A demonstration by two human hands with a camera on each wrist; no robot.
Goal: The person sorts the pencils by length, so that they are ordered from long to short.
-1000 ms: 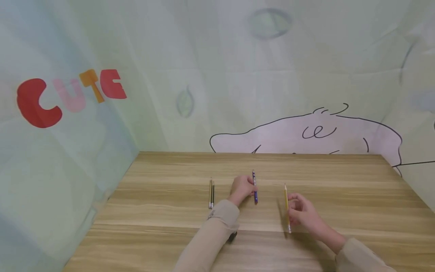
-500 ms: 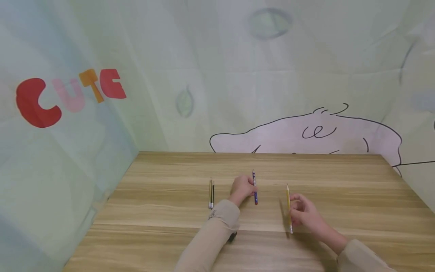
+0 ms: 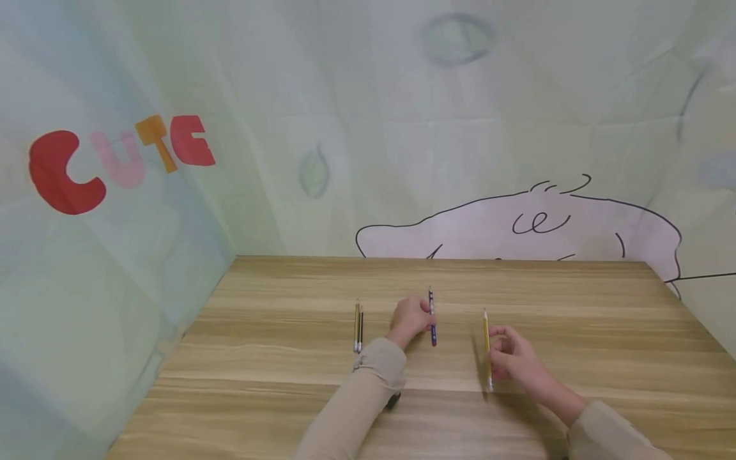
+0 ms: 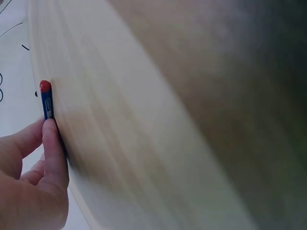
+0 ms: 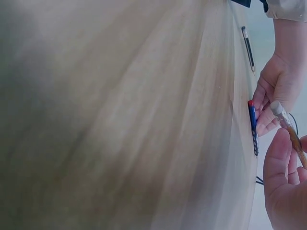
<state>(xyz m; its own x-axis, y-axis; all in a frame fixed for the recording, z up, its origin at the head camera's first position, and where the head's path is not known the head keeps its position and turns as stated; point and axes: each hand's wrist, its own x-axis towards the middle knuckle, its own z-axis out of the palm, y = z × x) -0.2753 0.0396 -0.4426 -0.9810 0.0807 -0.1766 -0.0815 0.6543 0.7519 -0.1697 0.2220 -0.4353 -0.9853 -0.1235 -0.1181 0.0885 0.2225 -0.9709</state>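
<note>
In the head view my left hand (image 3: 411, 317) pinches a dark blue patterned pencil (image 3: 434, 335) that lies on the table, its point facing the far edge. Its red end (image 4: 45, 86) shows past my thumb in the left wrist view. To the right, my right hand (image 3: 514, 356) holds a yellow pencil (image 3: 486, 332) by its side, point away from me. A shadow beside this pencil shows it raised off the wood. The right wrist view brings its white eraser (image 5: 277, 108) close, with both hands in sight.
Left of my left hand, a gold-toned pencil (image 3: 356, 326) and a black pencil (image 3: 360, 332) lie side by side on the wooden table (image 3: 259, 370). A small dark object (image 3: 393, 401) is partly hidden by the left sleeve. Printed cloth (image 3: 276, 128) hangs behind and at left.
My right hand and the yellow pencil shift slightly right, then slightly back left. The left hand and the blue pencil stay in place.
</note>
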